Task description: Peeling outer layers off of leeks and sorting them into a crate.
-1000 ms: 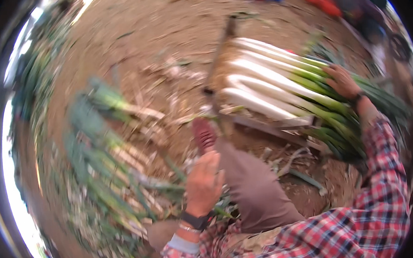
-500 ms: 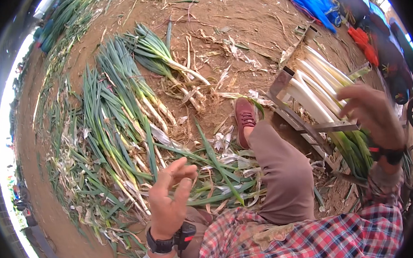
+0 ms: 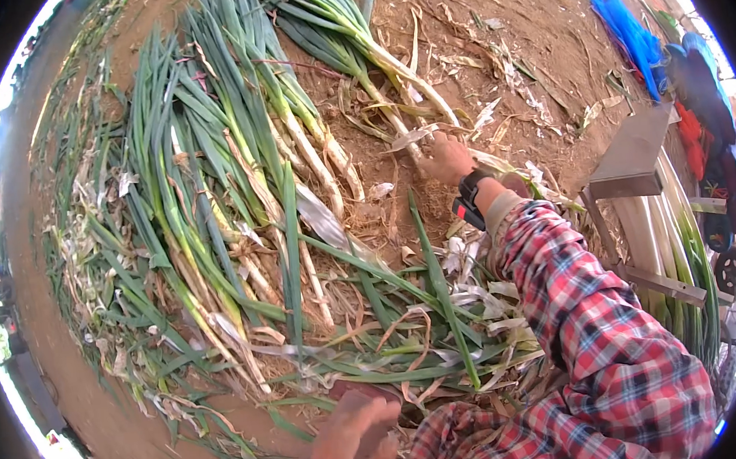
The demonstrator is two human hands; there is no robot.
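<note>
My right hand (image 3: 447, 160) reaches forward and down to the root end of a long green onion (image 3: 390, 117), its fingers closed around the pale stalk; the fingertips are partly hidden. That onion lies in a small bunch with green leaves pointing away to the left. My left hand (image 3: 353, 439) hangs low near my lap, fingers curved and apart from the thumb, holding nothing. Left of the right hand, more green onions (image 3: 230, 94) lie side by side on the ground, white ends towards me.
At the right stands a metal rack (image 3: 636, 159) holding several trimmed white-stalked onions (image 3: 667, 234). Torn leaves and peelings (image 3: 410, 346) litter the brown soil (image 3: 532, 13). A blue plastic bag (image 3: 628, 36) and a red one (image 3: 690, 139) lie at the far right.
My right hand has swung from beside the rack leftward and down to the small bunch. My left hand has dropped lower. The view has shifted, and the rack appears farther right.
</note>
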